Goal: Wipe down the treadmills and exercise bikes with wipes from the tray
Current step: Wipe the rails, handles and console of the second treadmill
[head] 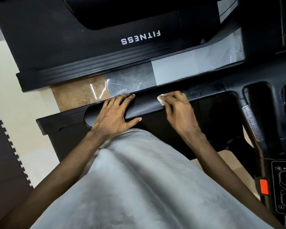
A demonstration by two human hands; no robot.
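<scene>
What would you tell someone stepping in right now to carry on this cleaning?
Left hand: lies open across the black handrail, holding nothing.
Right hand: holds a white wipe, pressed onto the same handrail.
Done: wiping of this rail is under way; the stretch right of the wipe looks speckled, perhaps damp. How much else is clean cannot be told.
Left: the rest of the rail, the control panel, the machine marked FITNESS. The tray is out of view.
</scene>
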